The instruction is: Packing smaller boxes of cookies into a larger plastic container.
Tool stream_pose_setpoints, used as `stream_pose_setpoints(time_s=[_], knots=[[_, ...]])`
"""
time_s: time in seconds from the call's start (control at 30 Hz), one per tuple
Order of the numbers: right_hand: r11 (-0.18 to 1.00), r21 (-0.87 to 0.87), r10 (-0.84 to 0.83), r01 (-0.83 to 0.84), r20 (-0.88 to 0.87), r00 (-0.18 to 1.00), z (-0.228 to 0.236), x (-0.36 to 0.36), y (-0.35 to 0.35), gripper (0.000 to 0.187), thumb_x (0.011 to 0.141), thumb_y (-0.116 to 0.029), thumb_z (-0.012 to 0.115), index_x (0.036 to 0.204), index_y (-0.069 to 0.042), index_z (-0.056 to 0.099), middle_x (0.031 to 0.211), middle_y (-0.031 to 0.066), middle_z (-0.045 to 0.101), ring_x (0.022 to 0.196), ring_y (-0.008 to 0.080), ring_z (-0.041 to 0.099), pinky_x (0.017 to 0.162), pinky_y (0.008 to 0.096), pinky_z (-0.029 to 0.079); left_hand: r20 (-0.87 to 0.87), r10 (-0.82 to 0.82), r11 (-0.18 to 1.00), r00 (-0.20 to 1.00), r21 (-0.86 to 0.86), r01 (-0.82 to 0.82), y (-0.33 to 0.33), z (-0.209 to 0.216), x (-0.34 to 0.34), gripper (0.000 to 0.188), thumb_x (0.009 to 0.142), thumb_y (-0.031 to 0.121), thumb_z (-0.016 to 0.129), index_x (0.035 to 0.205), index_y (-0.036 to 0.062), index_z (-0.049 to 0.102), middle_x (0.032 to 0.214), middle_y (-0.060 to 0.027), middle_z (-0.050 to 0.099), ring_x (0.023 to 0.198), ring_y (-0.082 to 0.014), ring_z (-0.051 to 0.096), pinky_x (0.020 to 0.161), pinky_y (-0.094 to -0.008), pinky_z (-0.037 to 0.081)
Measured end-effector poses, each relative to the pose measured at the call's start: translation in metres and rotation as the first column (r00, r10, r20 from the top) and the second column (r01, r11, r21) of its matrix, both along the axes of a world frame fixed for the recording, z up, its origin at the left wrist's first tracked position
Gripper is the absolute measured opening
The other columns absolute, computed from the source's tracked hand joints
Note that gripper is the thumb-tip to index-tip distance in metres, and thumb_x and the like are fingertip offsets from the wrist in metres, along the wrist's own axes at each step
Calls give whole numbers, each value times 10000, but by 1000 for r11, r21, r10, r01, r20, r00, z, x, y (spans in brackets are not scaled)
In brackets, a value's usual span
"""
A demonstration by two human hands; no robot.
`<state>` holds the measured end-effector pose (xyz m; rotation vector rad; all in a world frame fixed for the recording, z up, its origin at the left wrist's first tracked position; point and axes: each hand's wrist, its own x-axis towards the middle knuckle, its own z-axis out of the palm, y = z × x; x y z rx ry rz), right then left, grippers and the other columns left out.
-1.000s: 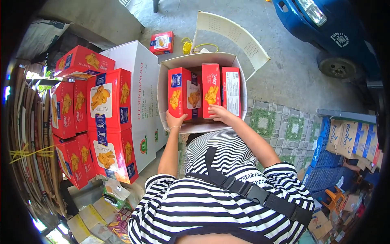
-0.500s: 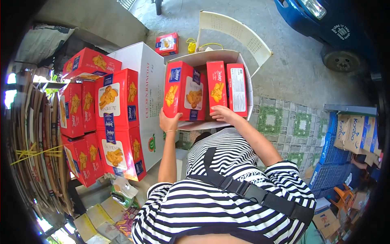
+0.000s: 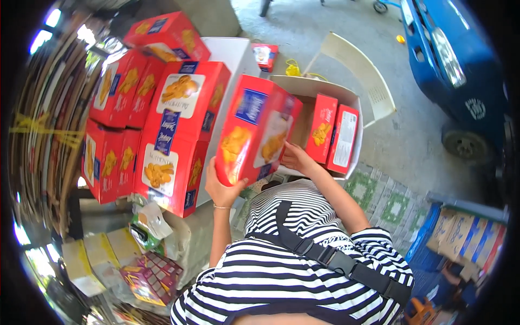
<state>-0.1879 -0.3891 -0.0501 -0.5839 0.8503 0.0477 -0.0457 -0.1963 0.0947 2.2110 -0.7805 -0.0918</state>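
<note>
You are holding a red biscuit box point(image 3: 253, 135) tilted above the near left corner of the open white carton point(image 3: 346, 95). Your left hand point(image 3: 223, 187) is gripping its lower end from beneath, while your right hand point(image 3: 295, 158) is pressing flat against its right side. Two matching red boxes point(image 3: 331, 130) are standing upright inside the carton against its right wall.

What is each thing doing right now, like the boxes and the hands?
Red biscuit box: tilted, held up in both hands.
Left hand: gripping the box's bottom corner.
Right hand: touching the box's lower side.
White carton: open, two red boxes upright inside.
Stacked red boxes: closed, piled on the left.
</note>
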Motion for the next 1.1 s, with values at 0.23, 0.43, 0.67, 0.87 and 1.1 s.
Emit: stream_pose_setpoints(time_s=[0.23, 0.43, 0.67, 0.87, 1.1], knots=[[932, -351, 218, -86, 357, 908, -51, 13, 29, 645, 816, -509, 479, 1318, -150, 290, 1299, 26, 398, 1191, 196, 380, 988, 378, 301, 215, -239, 961, 947, -90, 263, 15, 38, -5, 824, 399, 306, 727, 1123, 19, 458, 919, -140, 543, 807, -317, 556, 681, -380, 474], [855, -507, 244, 104, 573, 782, -21, 46, 26, 591, 844, -376, 479, 1326, -95, 285, 1297, 68, 395, 1188, 213, 381, 1000, 370, 291, 281, -248, 931, 927, -197, 308, 43, 36, 17, 847, 390, 332, 748, 1119, -8, 483, 963, -178, 556, 821, -332, 570, 722, -368, 481], [729, -475, -34, 493, 695, 718, 85, 125, -13, 814, 738, -167, 625, 1383, -96, 135, 1309, 91, 354, 1208, 215, 346, 997, 347, 270, 114, -74, 907, 991, -406, 115, 61, 11, 55, 1012, 503, 281, 737, 1294, -28, 187, 1293, -253, 282, 1204, -390, 293, 1009, -429, 234], [400, -822, 306, 405, 537, 786, 178, 192, -9, 870, 649, -175, 708, 1366, -113, 220, 1287, 89, 344, 1194, 219, 334, 1006, 327, 244, -294, -106, 802, 950, -591, -94, 60, -34, 58, 1192, 614, 377, 719, 1323, -37, -145, 1406, -205, -44, 1307, -272, 57, 1050, -383, 120], [-396, -918, 505, 4, -215, 836, 188, 250, -24, 753, 682, -445, 655, 1305, -152, 350, 1288, 293, 297, 1239, 401, 247, 1014, 418, 223, -238, 60, 867, 969, -468, -169, 51, -19, 85, 1151, 624, 436, 695, 1325, -80, -56, 1395, -273, 8, 1309, -362, 52, 1062, -407, 77]])
